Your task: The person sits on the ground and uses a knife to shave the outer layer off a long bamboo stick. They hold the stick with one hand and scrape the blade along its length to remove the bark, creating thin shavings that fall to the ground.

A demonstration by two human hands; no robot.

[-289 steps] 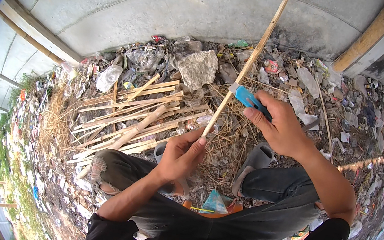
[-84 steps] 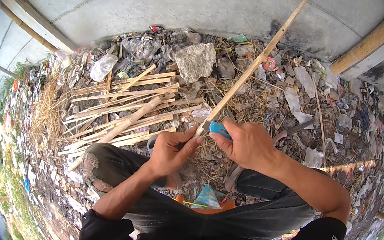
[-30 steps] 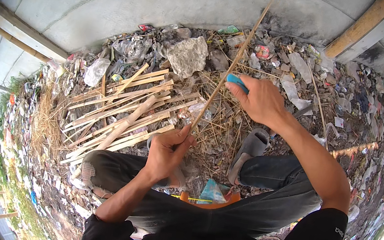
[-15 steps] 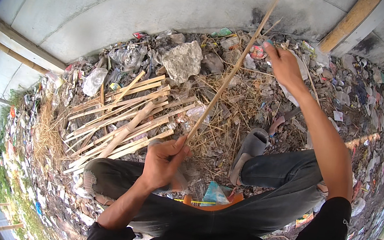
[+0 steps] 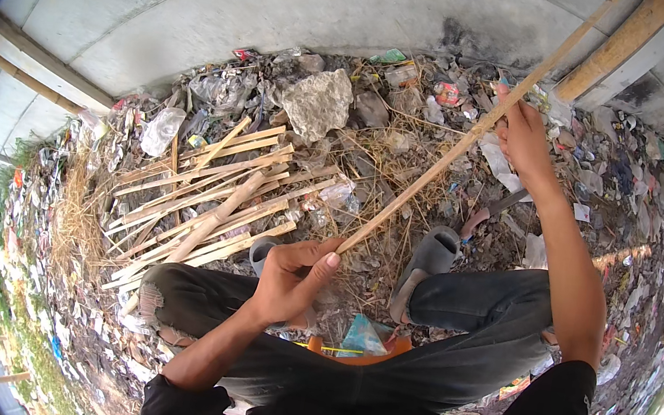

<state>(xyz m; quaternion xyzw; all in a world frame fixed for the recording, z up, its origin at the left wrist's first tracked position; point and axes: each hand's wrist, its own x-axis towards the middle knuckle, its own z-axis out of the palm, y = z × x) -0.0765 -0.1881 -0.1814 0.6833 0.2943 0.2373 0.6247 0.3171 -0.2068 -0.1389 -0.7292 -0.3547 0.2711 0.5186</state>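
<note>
A long, thin bamboo strip (image 5: 424, 188) slants from near my left knee up and right, its far end reaching in front of the wall. My left hand (image 5: 287, 282) is closed on its near end, thumb on top. Farther up, my right hand (image 5: 527, 148) is closed around the strip, which partly hides the fingers. To the left on the ground lies a loose pile of split bamboo strips (image 5: 217, 212). A knife (image 5: 494, 213) rests on the ground beyond my right foot, between the strip and my right forearm.
A large pale rock (image 5: 317, 105) sits near the grey wall (image 5: 292, 11). Litter and dry straw (image 5: 80, 215) cover the ground. My grey sandal (image 5: 438, 250) is ahead of my bent right leg. A bamboo post (image 5: 617, 48) leans at the far right.
The bamboo strip has swung to the right at its far end. My right hand, earlier beside the strip, has moved slightly right and now grips it. My left hand keeps its hold.
</note>
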